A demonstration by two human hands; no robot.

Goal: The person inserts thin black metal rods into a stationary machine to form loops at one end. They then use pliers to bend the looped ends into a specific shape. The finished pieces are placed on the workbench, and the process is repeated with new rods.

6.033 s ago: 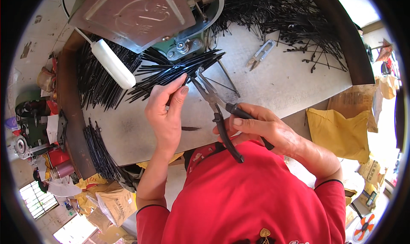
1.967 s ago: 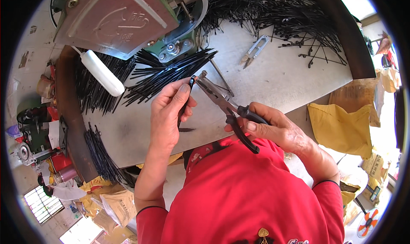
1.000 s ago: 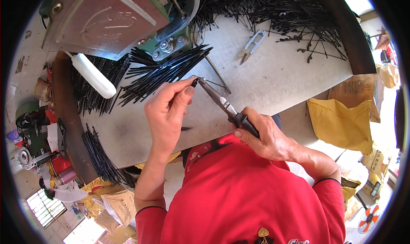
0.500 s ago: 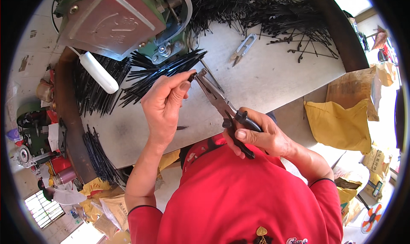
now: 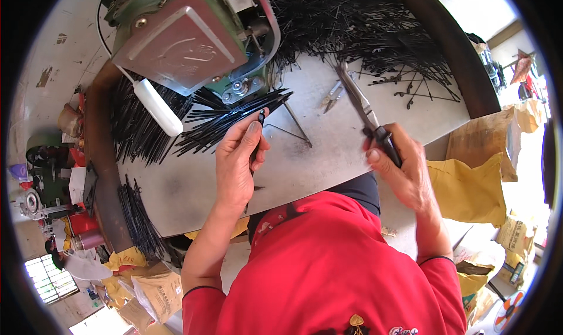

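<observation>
Between the thumb and fingers of my left hand (image 5: pixel 236 165) is a slim black strip (image 5: pixel 261 119) with a small knob or loop at its upper end; the palm hides much of it. Well to the right, my right hand (image 5: pixel 404 165) grips long-nosed pliers (image 5: pixel 359 98) by their black handles. Their jaws point up toward a tangled heap of black pieces (image 5: pixel 352 27) and touch nothing that I can make out. Small thread snips (image 5: pixel 332 98) lie on the grey tabletop (image 5: pixel 328 153) left of the pliers. Beyond my left hand lies a bundle of black strips (image 5: pixel 226 124).
A green and reddish machine (image 5: pixel 180 50) overhangs the table's far left, beside a white tubular lamp (image 5: pixel 158 108). A thin metal bar (image 5: pixel 298 124) stands out near its base. More black strips (image 5: pixel 138 217) lie at the left edge. A yellow sack (image 5: pixel 469 185) sits off the right edge.
The pliers have come away from the black strip and swung up and right with my right hand. My left hand has shifted slightly right and down, still holding the strip.
</observation>
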